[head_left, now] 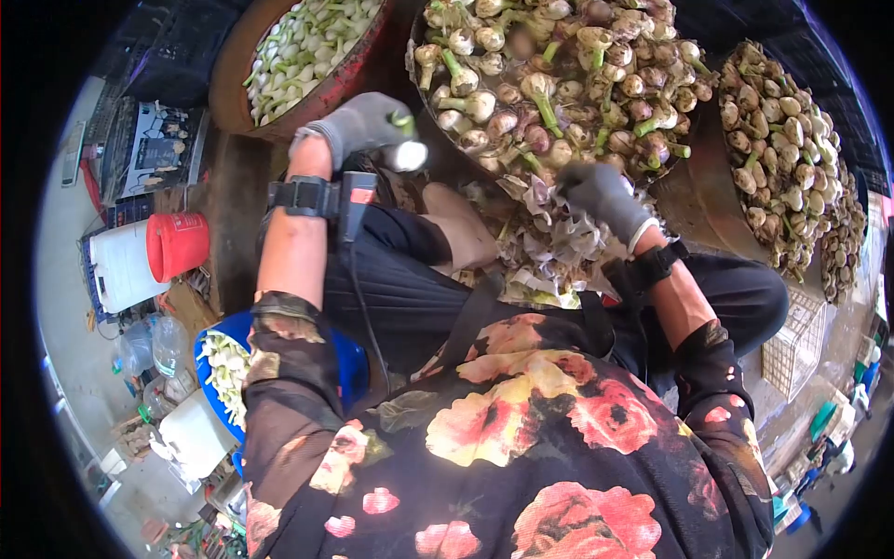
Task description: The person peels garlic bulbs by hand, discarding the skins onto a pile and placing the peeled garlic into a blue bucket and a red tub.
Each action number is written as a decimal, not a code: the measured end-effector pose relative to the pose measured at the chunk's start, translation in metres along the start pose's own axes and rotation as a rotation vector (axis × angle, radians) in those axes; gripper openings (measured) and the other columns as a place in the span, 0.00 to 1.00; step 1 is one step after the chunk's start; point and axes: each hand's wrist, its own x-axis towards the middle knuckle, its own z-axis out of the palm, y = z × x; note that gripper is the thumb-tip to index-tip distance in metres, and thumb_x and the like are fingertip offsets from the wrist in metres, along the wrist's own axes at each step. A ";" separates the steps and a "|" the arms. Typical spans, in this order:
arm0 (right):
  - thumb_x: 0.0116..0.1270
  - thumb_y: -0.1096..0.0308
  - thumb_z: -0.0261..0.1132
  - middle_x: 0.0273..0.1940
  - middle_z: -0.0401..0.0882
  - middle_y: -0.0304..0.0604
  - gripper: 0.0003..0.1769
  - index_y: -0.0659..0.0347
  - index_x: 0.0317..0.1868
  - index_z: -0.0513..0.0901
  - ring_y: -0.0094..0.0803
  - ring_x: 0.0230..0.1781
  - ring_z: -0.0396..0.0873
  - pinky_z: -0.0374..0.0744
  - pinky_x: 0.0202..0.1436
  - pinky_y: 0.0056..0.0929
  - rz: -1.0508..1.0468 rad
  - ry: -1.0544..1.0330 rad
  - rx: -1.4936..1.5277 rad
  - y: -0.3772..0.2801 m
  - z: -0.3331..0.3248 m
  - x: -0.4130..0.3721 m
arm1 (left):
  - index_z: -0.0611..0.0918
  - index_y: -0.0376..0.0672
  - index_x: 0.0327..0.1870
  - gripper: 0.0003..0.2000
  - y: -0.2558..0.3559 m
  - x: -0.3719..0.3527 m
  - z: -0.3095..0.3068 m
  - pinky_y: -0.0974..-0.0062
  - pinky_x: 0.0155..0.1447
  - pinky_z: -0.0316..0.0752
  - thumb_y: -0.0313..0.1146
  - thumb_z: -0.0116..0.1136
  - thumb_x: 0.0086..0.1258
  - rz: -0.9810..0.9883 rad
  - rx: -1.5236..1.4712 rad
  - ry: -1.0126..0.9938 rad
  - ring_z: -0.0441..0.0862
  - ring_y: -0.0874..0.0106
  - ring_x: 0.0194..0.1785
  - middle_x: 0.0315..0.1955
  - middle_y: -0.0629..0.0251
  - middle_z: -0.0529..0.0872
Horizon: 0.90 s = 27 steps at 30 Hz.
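Note:
My left hand (358, 129), in a grey glove, is closed around a peeled garlic bulb (407, 156). The bulb's white end and a cut green stem show past the fingers. In a matching glove, my right hand (603, 199) is closed above a heap of papery garlic skins (549, 238) near my lap. Whatever its fingers hold, if anything, is hidden. Just beyond the right hand, a wide basin (416, 88) is piled with unpeeled garlic bulbs (559, 88). Beyond my left hand stands a red tub (349, 79) of peeled garlic with green stems (303, 61).
More unpeeled garlic (778, 140) is heaped at the right, with a white crate (794, 345) below it. Beside my left elbow is a blue bucket (350, 359) containing pale pieces. A red bucket (177, 247) and a white container (121, 265) stand farther left.

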 end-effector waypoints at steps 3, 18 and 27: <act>0.48 0.60 0.64 0.36 0.80 0.44 0.13 0.51 0.36 0.81 0.38 0.40 0.78 0.73 0.44 0.31 0.196 0.096 0.175 0.016 0.000 0.044 | 0.80 0.41 0.39 0.11 -0.004 -0.019 -0.010 0.78 0.40 0.72 0.34 0.58 0.56 -0.174 0.144 0.049 0.77 0.78 0.33 0.28 0.66 0.82; 0.54 0.60 0.64 0.25 0.79 0.44 0.15 0.65 0.31 0.79 0.31 0.22 0.77 0.74 0.26 0.25 0.165 0.041 0.794 0.043 0.021 0.085 | 0.72 0.41 0.52 0.28 0.064 0.057 0.107 0.75 0.48 0.70 0.37 0.67 0.48 0.210 -0.300 0.514 0.75 0.70 0.44 0.43 0.60 0.77; 0.58 0.62 0.62 0.18 0.72 0.32 0.10 0.62 0.31 0.78 0.18 0.15 0.68 0.65 0.18 0.15 0.078 0.198 1.306 -0.014 -0.002 0.016 | 0.68 0.41 0.52 0.32 0.107 0.066 0.144 0.69 0.54 0.67 0.39 0.69 0.44 0.382 -0.297 0.688 0.72 0.61 0.51 0.46 0.55 0.74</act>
